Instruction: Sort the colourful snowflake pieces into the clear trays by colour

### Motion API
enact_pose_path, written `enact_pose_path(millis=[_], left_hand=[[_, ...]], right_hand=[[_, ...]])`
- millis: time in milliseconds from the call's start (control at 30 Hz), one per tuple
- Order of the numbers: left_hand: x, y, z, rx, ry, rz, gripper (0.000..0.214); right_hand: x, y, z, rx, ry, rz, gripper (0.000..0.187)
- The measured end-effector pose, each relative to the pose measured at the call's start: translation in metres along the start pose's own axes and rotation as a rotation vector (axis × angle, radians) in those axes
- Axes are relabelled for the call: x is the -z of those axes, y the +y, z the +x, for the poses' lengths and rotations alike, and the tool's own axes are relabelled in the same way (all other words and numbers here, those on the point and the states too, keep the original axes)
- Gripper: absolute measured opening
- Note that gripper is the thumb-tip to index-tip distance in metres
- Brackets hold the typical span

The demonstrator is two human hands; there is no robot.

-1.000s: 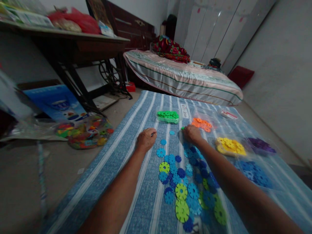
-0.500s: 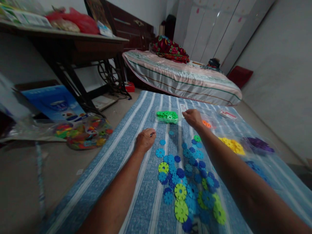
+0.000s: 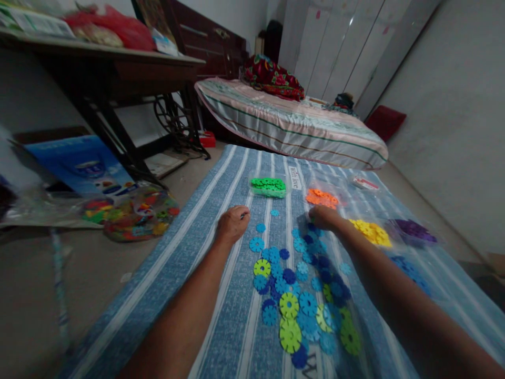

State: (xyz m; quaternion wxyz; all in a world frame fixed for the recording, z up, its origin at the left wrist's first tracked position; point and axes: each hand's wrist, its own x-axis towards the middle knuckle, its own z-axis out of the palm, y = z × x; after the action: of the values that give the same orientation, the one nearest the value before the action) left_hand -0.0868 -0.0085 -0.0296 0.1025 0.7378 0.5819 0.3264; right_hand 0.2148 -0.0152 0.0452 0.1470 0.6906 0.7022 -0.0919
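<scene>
My left hand (image 3: 232,224) is closed, held over the striped cloth left of the loose discs; a small dark bit shows at its fingertips, too little to name. With fingers curled down, my right hand (image 3: 324,217) is at the far end of the loose pile, and whatever it grips is hidden. Below the hands lie many notched plastic discs: light blue discs (image 3: 307,303), dark blue discs (image 3: 289,276) and yellow-green discs (image 3: 290,335). Beyond them stands a clear container of green discs (image 3: 268,187). Just past my right hand are orange discs (image 3: 321,198) in another clear container.
Yellow discs (image 3: 371,232), purple discs (image 3: 414,231) and blue discs (image 3: 410,272) sit in groups on the right. A clear box (image 3: 365,183) with a red-and-white item lies far right. Left of the cloth-covered surface (image 3: 189,295) are a bag of colourful toys (image 3: 142,213) and a sewing-machine table (image 3: 118,58).
My right hand has moved from beside the green container back toward me, to the pile's far end. It now covers where a green disc lay. My left hand has stayed nearly still.
</scene>
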Motion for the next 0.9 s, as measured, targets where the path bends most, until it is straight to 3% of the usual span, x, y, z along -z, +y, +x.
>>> enact_pose_path(millis=[233, 333, 500, 567, 667, 800, 900], left_hand=[[0.001, 0.001, 0.0, 0.022, -0.014, 0.001, 0.023], [0.0, 0.001, 0.001, 0.02, -0.01, 0.002, 0.022], [-0.002, -0.001, 0.001, 0.005, 0.005, 0.0, 0.023], [-0.002, -0.002, 0.001, -0.002, 0.013, -0.002, 0.023], [-0.002, -0.002, 0.001, -0.005, 0.016, -0.002, 0.022], [-0.002, -0.002, 0.001, 0.002, 0.009, 0.0, 0.024], [-0.002, -0.003, 0.002, -0.013, 0.013, -0.003, 0.025]], right_hand=[[0.0, 0.008, 0.001, -0.078, 0.098, 0.109, 0.022], [0.018, 0.002, 0.007, -0.051, 0.192, 0.23, 0.015], [0.058, -0.025, 0.021, -0.004, 0.421, 0.482, 0.041], [0.063, -0.033, 0.019, 0.026, 0.427, 0.487, 0.042], [0.046, -0.037, 0.004, 0.063, 0.327, 0.4, 0.033], [-0.004, -0.035, -0.029, -0.011, 0.199, 0.312, 0.03], [-0.038, -0.042, -0.055, -0.02, 0.2, 0.305, 0.035]])
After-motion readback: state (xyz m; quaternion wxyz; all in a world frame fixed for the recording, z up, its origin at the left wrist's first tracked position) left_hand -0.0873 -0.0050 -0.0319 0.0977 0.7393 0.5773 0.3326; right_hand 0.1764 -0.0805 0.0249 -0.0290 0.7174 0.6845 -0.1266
